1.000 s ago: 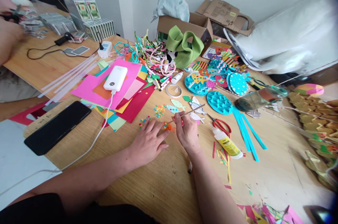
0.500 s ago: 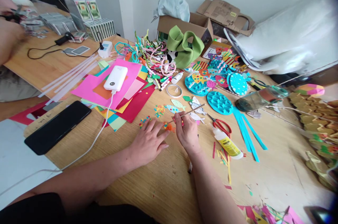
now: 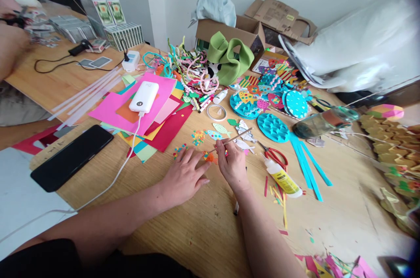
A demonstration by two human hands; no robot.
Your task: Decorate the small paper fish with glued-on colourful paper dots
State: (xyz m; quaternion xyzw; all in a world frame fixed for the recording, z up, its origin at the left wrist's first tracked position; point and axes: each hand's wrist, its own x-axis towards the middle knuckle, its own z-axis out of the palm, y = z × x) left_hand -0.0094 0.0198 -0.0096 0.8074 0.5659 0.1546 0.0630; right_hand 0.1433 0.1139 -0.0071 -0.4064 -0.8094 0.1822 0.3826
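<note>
Pinched between the fingers of my right hand is a thin wooden stick, its lower tip down at a small orange paper fish with coloured dots. My left hand lies on the table with fingers spread, its fingertips at the edge of that fish. Small coloured paper dots are heaped just beyond, and more blue and red dots lie by the left fingertips. A blue spotted paper fish and a pale green one rest past my right hand.
Right of my hand are red-handled scissors, a glue bottle, blue strips and a glass jar. To the left lie a black phone and a white power bank on coloured paper. At far left, another person's arm shows.
The upper end of the stick in my right hand has shifted slightly. My left hand keeps its place, and the things around look the same.
</note>
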